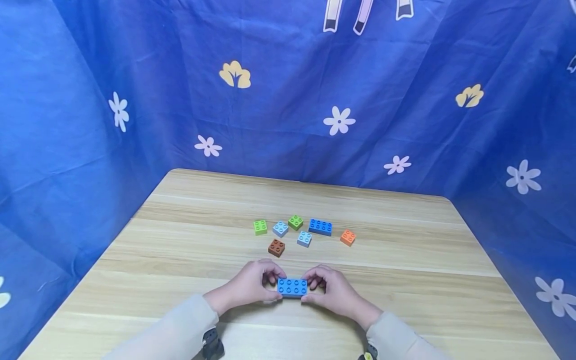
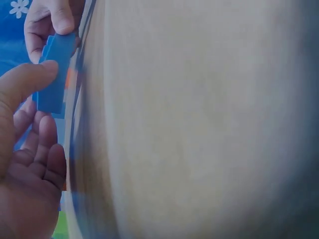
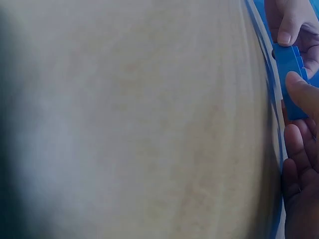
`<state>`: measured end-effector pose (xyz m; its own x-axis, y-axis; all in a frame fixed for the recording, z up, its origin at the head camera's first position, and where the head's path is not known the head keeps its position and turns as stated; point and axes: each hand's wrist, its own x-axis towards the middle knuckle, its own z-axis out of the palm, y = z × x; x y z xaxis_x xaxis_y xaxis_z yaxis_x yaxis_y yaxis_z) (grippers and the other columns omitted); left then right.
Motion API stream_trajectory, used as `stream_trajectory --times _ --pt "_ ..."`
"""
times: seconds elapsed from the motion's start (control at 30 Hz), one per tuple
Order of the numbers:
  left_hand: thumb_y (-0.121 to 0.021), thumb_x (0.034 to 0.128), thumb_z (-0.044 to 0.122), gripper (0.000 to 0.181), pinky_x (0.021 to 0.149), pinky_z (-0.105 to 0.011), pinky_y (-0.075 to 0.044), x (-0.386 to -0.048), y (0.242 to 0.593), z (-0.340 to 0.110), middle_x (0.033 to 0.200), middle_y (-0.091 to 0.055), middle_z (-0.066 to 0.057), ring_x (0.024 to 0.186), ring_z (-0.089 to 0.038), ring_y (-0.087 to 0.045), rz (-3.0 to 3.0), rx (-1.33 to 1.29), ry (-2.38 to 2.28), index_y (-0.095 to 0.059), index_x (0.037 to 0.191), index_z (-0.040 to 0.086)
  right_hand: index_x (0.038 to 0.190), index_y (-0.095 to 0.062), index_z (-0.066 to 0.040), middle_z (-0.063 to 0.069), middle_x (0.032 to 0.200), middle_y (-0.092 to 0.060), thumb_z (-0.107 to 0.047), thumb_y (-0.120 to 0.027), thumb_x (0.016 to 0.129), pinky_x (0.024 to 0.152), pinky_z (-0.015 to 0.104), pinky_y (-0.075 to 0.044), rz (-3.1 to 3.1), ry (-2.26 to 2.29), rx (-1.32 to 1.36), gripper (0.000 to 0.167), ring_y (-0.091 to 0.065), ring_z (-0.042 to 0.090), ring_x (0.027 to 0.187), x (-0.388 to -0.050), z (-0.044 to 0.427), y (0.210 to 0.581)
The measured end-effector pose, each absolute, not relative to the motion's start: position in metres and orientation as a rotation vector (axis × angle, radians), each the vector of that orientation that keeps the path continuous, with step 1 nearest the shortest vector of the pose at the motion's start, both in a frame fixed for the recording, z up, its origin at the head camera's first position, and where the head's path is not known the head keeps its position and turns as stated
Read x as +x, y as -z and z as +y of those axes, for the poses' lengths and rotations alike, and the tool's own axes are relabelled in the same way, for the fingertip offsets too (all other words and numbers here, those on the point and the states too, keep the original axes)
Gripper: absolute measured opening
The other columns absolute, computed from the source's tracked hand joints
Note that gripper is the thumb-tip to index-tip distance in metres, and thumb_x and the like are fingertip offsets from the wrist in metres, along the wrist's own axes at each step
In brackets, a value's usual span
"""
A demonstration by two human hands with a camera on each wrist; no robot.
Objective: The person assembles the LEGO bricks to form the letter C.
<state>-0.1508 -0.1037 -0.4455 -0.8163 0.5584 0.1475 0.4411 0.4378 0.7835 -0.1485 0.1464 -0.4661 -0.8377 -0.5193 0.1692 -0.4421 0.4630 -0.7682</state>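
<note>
A blue eight-stud building brick [image 1: 292, 287] is held level near the front of the table, studs up. My left hand [image 1: 254, 282] pinches its left end between thumb and fingers. At the opposite end my right hand [image 1: 332, 290] grips it the same way. In the left wrist view the brick [image 2: 56, 74] shows its plain long side, with the left thumb lying against it. The right wrist view has the brick [image 3: 290, 82] at the right edge, both thumbs touching its side.
Beyond the hands lie a brown brick [image 1: 276, 248], two light blue bricks [image 1: 304, 239], two green bricks [image 1: 260, 227], a darker blue long brick [image 1: 320, 227] and an orange brick [image 1: 348, 237]. They rest on the wooden table [image 1: 180, 230]. A blue patterned cloth [image 1: 279, 110] surrounds it.
</note>
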Motion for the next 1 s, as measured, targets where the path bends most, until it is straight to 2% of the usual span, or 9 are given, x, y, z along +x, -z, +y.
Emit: stream_trajectory --times 0.63,1.0 --pt "-0.085 0.0667 0.012 0.034 0.069 -0.024 -0.048 -0.152 0.456 -0.105 0.083 -0.058 0.009 0.076 -0.011 -0.055 2.535 0.907 -1.326 -0.067 0.095 0.008 0.103 -0.065 -0.018 -0.012 0.087 -0.057 -0.030 -0.083 0.072 0.075 0.023 -0.048 2.625 1.284 -0.880 0.038 -0.055 0.005 0.079 -0.149 0.147 0.476" --pt "-0.085 0.0661 0.012 0.034 0.068 -0.024 -0.048 -0.152 0.458 -0.105 0.083 -0.057 0.008 0.075 -0.011 -0.055 2.527 0.901 -1.338 -0.067 0.095 0.008 0.110 -0.065 -0.012 -0.008 0.098 -0.064 -0.035 -0.082 0.071 0.076 0.025 -0.050 2.632 1.348 -0.868 0.048 -0.059 0.009 0.082 -0.154 0.168 0.471"
